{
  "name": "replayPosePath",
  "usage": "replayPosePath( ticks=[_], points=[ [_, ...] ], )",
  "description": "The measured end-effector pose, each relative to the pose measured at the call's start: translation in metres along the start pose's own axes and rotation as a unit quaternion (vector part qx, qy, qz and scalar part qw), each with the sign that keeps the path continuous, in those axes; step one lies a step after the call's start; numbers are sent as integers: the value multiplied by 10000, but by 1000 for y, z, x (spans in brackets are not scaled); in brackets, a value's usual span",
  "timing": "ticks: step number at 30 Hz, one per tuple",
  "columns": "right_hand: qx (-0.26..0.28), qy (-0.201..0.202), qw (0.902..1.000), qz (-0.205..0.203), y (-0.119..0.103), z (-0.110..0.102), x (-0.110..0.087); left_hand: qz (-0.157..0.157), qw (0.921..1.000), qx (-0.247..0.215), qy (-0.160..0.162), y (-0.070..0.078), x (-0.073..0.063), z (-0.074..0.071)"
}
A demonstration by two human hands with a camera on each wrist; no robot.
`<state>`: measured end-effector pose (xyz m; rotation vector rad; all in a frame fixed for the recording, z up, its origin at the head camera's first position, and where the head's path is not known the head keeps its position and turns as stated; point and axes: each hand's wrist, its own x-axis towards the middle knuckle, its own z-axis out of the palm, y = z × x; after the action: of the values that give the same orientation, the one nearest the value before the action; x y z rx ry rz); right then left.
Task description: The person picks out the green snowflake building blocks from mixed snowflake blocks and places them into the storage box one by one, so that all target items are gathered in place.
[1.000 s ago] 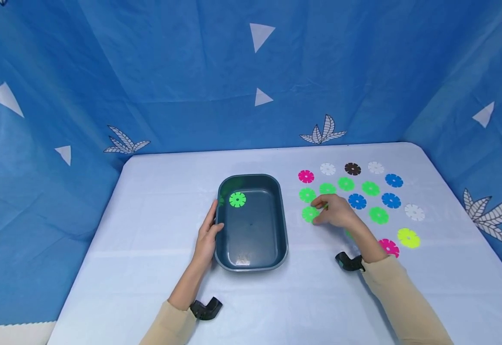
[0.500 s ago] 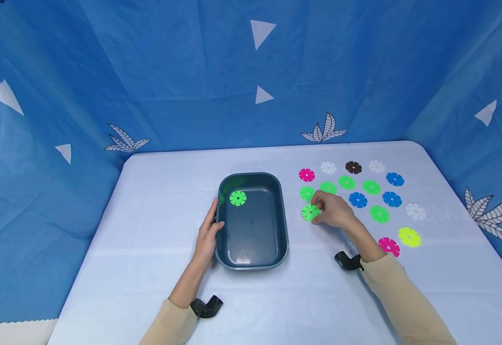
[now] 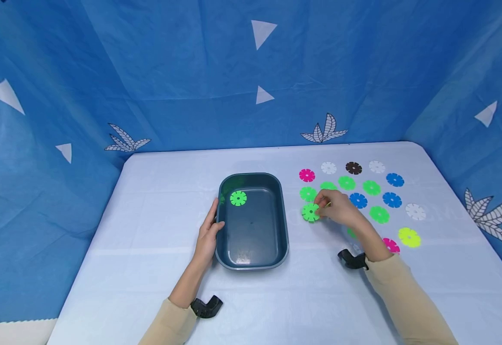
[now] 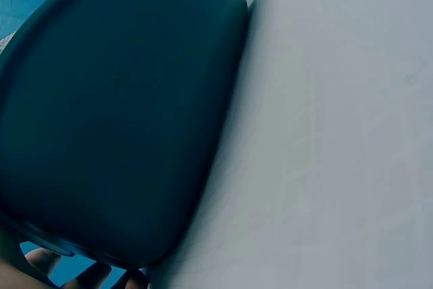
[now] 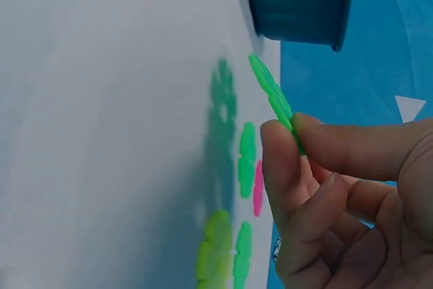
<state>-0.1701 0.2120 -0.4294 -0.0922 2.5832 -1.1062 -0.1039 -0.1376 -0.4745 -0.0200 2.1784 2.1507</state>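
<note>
My right hand (image 3: 338,209) pinches a green interlocking disc (image 5: 272,91) between thumb and fingertips. The notched disc is raised and tilted, and its shadow falls on the tablecloth in the right wrist view. Under that hand lies a yellow-green disc (image 5: 215,248), mostly covered in the head view. My left hand (image 3: 206,239) grips the left side of a dark teal plastic bin (image 3: 251,239), thumb over the rim and fingers along the outer wall. One green disc (image 3: 238,198) lies inside the bin toward its far end. The bin's outer wall (image 4: 122,113) fills much of the left wrist view.
Several flat discs lie on the right of the white tablecloth (image 3: 156,215): pink (image 3: 307,175), white (image 3: 329,167), brown (image 3: 354,167), blue (image 3: 391,200), green (image 3: 379,214) and yellow (image 3: 409,237). A blue printed curtain (image 3: 181,72) surrounds the table.
My right thumb and fingers have closed on the green disc, which has come up from the cloth. My left hand and the bin have stayed put.
</note>
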Motion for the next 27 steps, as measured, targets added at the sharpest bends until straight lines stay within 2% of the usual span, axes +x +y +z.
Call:
replayPosePath(
  ticks=[7, 10, 14, 21, 27],
  points=[
    [488, 299, 9984, 1, -22, -10, 0, -9, 10000, 21, -13, -1, 0, 0],
    [648, 478, 9966, -162, -36, -10, 3, -4, 10000, 37, -20, -1, 1, 0],
    [908, 497, 9938, -403, -59, -4, 6, 17, 10000, 19, -20, 0, 0, 0],
    [1050, 56, 9913, -796, -97, 18, 14, 23, 10000, 6, -9, 1, 1, 1],
    [939, -477, 9892, -1019, -113, 46, 25, -6, 10000, 28, 26, 0, 1, 1]
  ],
)
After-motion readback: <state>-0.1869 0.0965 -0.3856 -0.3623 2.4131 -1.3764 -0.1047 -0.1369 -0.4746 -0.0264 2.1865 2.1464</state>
